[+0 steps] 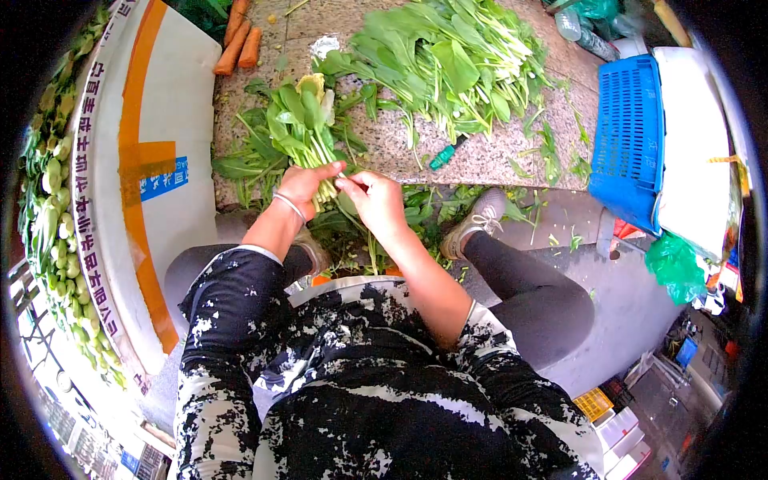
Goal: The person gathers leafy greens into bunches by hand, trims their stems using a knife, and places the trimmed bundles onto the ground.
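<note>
A bunch of leafy greens (298,120) is wrapped in the fingers of my left hand (300,188), its cut stems pointing down toward me. My right hand (378,202) is closed in a pinch beside the stems, thumb and forefinger close to my left thumb; what lies between them is too small to make out. A large pile of loose greens (460,68) covers the stone slab (392,152) beyond my hands. More loose leaves (248,164) lie under and beside the held bunch. On the slab's near edge rests a small green-handled object (442,157).
Carrots (239,48) lie at the slab's far left, beside a white foam box (172,104) with orange tape. To the right stands a blue plastic basket (628,136), with a green plastic bag (676,268) below it. Fallen leaves litter the ground between my shoes (484,214).
</note>
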Action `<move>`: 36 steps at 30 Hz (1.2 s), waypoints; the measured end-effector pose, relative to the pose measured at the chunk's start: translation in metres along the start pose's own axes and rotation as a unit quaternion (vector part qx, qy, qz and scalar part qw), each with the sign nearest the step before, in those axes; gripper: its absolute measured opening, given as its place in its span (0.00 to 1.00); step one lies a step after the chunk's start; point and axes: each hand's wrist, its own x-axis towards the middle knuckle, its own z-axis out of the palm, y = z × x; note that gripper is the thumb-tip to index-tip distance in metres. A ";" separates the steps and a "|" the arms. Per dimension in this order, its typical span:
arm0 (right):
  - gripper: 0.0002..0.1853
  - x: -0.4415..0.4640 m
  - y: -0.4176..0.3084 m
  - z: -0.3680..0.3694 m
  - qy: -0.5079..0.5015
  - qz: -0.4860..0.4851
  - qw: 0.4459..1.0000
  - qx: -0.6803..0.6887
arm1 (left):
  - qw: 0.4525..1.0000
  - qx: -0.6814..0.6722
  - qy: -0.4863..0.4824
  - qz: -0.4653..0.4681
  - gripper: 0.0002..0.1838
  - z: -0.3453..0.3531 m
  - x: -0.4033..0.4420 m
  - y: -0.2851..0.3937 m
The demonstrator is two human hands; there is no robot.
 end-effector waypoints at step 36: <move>0.10 0.094 0.064 -0.043 0.082 0.190 0.977 -0.059 | 0.990 -0.136 0.020 0.011 0.09 0.005 0.005 0.009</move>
